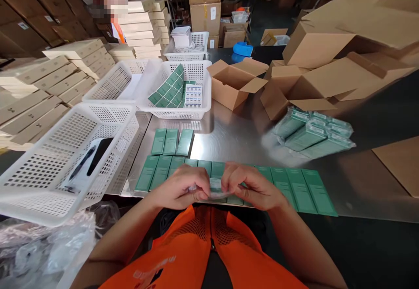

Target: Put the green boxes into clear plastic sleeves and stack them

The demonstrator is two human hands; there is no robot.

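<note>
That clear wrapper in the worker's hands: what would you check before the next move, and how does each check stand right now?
1. Both hands on the clear wrapper: ok, left hand and right hand pinch it.
2. Wrapper empty or not: cannot tell.
3. Row of green boxes flat on the metal table: ok.
4. Wrapped bundle within reach: ok, probably.
5. White basket off the row: ok.
</note>
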